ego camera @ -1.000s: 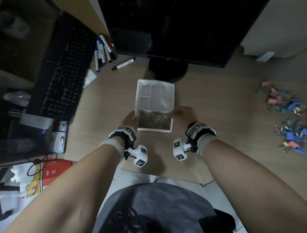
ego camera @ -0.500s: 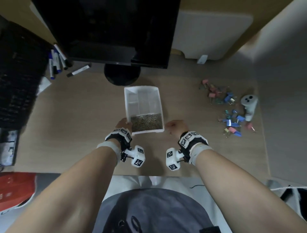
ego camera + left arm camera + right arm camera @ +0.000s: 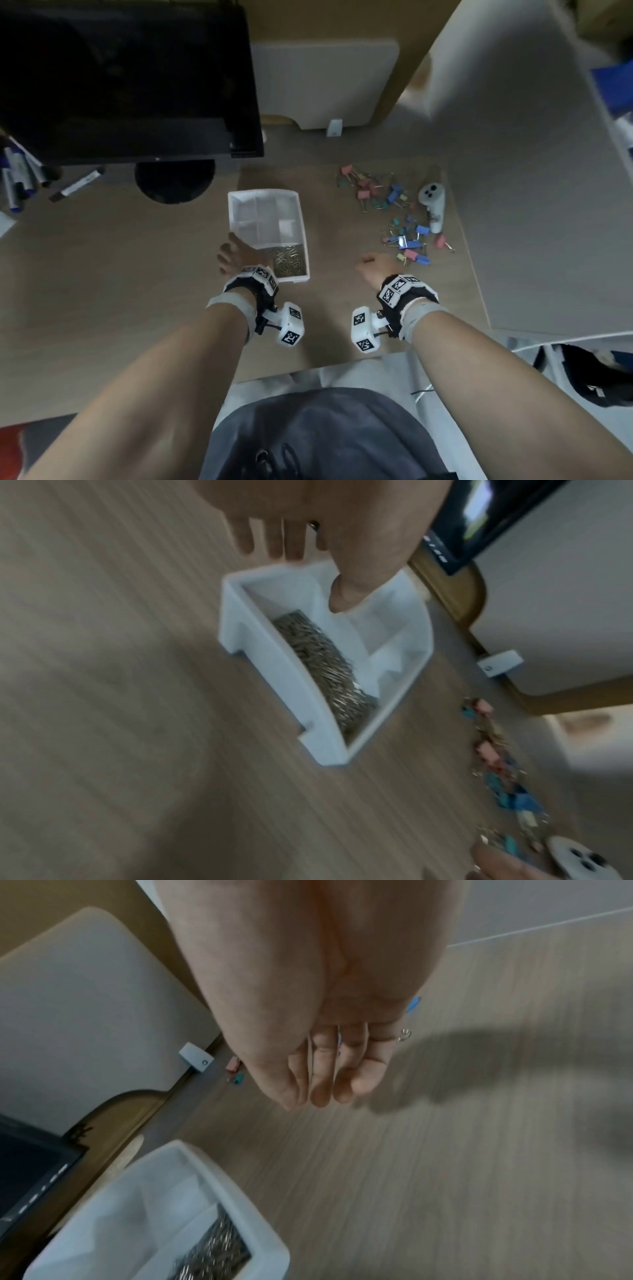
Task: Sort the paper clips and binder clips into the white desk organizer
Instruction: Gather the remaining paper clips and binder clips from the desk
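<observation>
The white desk organizer (image 3: 302,226) sits mid-desk, and its near compartment is full of metal paper clips (image 3: 289,262). My left hand (image 3: 233,253) lies at its near-left corner. In the left wrist view the left hand (image 3: 308,574) has straight fingers outside the organizer (image 3: 284,674) and the thumb over the rim, above the paper clips (image 3: 325,674). My right hand (image 3: 371,265) hovers over bare desk between the organizer and the scattered coloured binder clips (image 3: 395,193). The right hand (image 3: 325,1085) has loosely curled fingers and holds nothing.
A white handheld controller (image 3: 433,205) lies just right of the binder clips. A black monitor (image 3: 130,85) on a round stand (image 3: 174,181) is behind the organizer, and markers (image 3: 77,185) lie far left. A grey partition (image 3: 531,205) bounds the desk's right side.
My right hand has come off the organizer's right side and moved right, toward the binder clips. The left hand stays at the organizer's left side. The head view has swung right.
</observation>
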`<state>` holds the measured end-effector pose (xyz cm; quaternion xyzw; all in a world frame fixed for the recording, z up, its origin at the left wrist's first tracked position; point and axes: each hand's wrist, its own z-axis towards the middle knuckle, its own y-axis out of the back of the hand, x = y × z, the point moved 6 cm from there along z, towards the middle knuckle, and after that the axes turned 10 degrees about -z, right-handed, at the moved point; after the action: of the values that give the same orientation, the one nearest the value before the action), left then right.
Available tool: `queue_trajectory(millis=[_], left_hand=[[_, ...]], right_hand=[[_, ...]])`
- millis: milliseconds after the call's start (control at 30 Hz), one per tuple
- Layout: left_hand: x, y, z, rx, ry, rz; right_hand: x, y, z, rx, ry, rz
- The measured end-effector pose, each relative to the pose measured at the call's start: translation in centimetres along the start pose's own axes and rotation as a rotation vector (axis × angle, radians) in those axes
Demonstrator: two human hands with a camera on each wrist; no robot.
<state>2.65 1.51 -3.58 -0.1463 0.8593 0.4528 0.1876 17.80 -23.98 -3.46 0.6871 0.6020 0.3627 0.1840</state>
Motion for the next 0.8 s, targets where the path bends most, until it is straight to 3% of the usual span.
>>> queue_trajectory(millis=[133, 200, 333, 433, 500, 600, 700, 800], left_hand=[[-5.3, -2.2, -3.5, -0.130, -0.213, 0.064], [-7.4, -4.6, -4.8, -0.062, -0.207, -0.005], [-9.1, -11.1, -7.0, 0.254, -0.112, -0.191], [-8.0, -14.9, -9.5, 0.379, 0.059, -0.360], [-6.3, -17.1, -10.3, 0.416, 0.158, -0.457], [-5.5, -17.8, -11.4, 0.451, 0.242, -0.488], [-4.2, -18.1, -10.6, 0.408, 0.270, -0.462], [-4.2, -18.9, -10.3, 0.448, 0.248, -0.395]], right_hand=[[-3.1, 3.8, 2.6, -0.051, -0.026, 0.049], [-5.4, 5.7, 4.0, -0.057, -0.052, 0.052], [-9.4, 8.0, 6.8, -0.081, -0.062, -0.039], [-13.1, 5.2, 11.6, -0.073, -0.024, -0.100], [-14.3, 4.4, 12.2, -0.132, -0.001, -0.191], [-12.9, 7.1, 8.4, -0.240, 0.037, -0.308], [-12.6, 7.3, 8.6, -0.219, 0.032, -0.210], [-12.1, 7.8, 8.8, -0.177, 0.052, -0.014]])
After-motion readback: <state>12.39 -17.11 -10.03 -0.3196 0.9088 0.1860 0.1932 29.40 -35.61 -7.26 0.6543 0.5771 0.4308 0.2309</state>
